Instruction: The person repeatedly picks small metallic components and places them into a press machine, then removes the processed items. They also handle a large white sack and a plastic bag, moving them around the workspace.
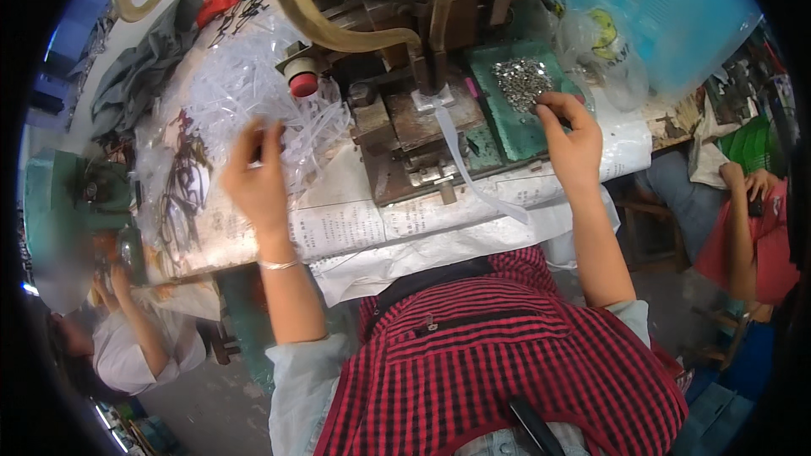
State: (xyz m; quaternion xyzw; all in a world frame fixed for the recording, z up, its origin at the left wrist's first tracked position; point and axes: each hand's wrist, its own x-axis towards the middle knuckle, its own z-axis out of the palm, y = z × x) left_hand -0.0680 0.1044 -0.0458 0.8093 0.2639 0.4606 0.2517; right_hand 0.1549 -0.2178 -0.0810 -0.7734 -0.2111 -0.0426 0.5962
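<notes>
Reference: the press (405, 127). Left of it, the left hand (256, 190) is raised near heaped clear strips (241, 76), fingers slightly parted. Right of it, the right hand (577, 148) reaches over a green tray (522, 142) containing small metal pieces (517, 80); fingertips close together, any held piece indeterminable. A white strip (456, 152) hangs from the press's front.

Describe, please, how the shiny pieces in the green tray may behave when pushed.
The shiny pieces lie in a loose heap, so they would probably slide apart. Each looks tiny, so likely light. Their gloss hints at slipperiness.
</notes>
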